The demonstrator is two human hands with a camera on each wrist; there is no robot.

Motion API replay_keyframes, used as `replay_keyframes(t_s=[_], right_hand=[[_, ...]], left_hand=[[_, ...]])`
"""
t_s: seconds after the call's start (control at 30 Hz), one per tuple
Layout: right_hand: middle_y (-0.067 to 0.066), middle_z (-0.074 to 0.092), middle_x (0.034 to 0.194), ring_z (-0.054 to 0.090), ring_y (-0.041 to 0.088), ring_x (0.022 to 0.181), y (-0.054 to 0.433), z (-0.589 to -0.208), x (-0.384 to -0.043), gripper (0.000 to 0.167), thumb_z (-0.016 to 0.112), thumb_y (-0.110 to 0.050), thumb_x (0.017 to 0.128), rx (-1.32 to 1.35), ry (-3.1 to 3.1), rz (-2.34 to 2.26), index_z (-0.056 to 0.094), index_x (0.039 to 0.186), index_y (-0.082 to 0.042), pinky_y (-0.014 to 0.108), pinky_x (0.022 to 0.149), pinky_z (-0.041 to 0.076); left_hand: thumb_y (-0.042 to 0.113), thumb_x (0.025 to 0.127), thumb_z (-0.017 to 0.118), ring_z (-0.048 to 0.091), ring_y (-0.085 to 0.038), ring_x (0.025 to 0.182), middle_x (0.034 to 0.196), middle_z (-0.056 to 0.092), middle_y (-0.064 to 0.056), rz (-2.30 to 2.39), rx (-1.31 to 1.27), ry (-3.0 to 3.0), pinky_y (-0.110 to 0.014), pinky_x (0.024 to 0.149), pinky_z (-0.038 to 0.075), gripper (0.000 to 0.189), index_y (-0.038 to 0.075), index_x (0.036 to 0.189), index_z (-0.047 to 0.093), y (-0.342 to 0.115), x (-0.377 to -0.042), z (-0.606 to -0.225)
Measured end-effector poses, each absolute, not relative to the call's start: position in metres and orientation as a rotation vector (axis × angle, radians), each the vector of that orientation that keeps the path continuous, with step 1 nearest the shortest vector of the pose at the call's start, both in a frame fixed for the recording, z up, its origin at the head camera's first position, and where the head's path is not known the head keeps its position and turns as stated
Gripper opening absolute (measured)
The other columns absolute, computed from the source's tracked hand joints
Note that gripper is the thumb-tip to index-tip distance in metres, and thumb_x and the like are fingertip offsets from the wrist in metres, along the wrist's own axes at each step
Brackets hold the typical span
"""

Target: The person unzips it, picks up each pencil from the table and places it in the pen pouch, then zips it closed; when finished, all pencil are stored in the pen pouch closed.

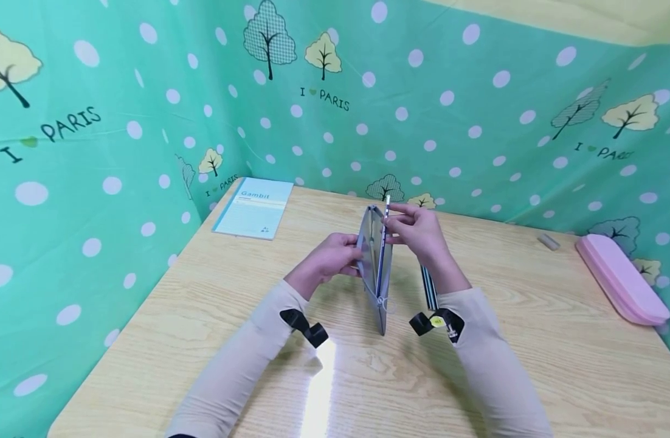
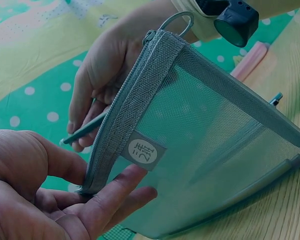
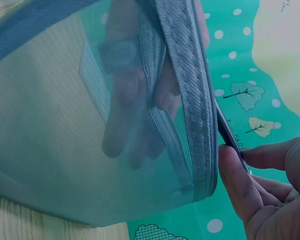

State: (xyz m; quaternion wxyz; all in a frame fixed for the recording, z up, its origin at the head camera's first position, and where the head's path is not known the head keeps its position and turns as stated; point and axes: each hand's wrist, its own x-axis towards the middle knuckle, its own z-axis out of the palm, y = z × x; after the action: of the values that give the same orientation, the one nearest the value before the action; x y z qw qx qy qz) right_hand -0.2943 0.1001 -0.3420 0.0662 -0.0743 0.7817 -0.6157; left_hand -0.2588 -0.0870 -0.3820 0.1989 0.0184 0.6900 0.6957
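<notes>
Gripping a sheer mesh pouch [image 2: 205, 115], left hand [image 1: 335, 254] on woven edge [image 2: 135, 102], right hand [image 1: 421, 232] pinching a slim pencil [image 1: 382, 255]

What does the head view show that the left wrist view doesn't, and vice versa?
Only the head view shows the pale-blue rectangular paper notebook at the back left of the light wooden table. Only the left wrist view shows the small grey label with a white oval print on the grey mesh zip pouch. Both show the left hand holding that pouch and the right hand holding a slim dark pencil.
</notes>
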Motion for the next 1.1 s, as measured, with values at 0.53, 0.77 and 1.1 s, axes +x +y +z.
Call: replay_keyframes(t_s=[0.53, 0.77, 1.1], right_hand=[[0.039, 0.064, 0.124, 0.072, 0.009, 0.076, 0.1, -0.348, -0.289, 0.043, 0.063, 0.002, 0.099, -0.316, 2.41, -1.825, 0.056, 0.14, 0.01, 0.028, 0.076, 0.066], [0.037, 0.063, 0.124, 0.072, 0.009, 0.079, 0.108, -0.348, -0.288, 0.041, 0.059, -0.004, 0.102, -0.238, 2.366, -1.881, 0.055, 0.141, 0.01, 0.028, 0.079, 0.066], [0.001, 0.069, 0.098, 0.072, 0.007, 0.082, 0.148, -0.355, -0.286, 0.043, 0.055, -0.015, 0.107, -0.219, 2.365, -1.882, 0.053, 0.14, 0.013, 0.024, 0.078, 0.065]], left_hand=[[-0.007, 0.097, 0.049, 0.071, -0.034, 0.106, 0.129, 0.064, -0.031, 1.954, 0.049, 1.927, -0.04, 0.09, 0.065, 0.045, -0.012, 0.142, 0.052, -0.086, -0.258, -0.383], [-0.007, 0.097, 0.047, 0.071, -0.031, 0.103, 0.133, 0.062, -0.033, 1.942, 0.078, 1.936, -0.037, 0.086, 0.066, 0.049, -0.012, 0.145, 0.049, -0.086, -0.259, -0.386], [-0.007, 0.098, 0.048, 0.071, -0.031, 0.098, 0.134, 0.06, -0.035, 1.948, 0.058, 1.934, -0.038, 0.089, 0.065, 0.048, -0.013, 0.145, 0.048, -0.087, -0.261, -0.387]])
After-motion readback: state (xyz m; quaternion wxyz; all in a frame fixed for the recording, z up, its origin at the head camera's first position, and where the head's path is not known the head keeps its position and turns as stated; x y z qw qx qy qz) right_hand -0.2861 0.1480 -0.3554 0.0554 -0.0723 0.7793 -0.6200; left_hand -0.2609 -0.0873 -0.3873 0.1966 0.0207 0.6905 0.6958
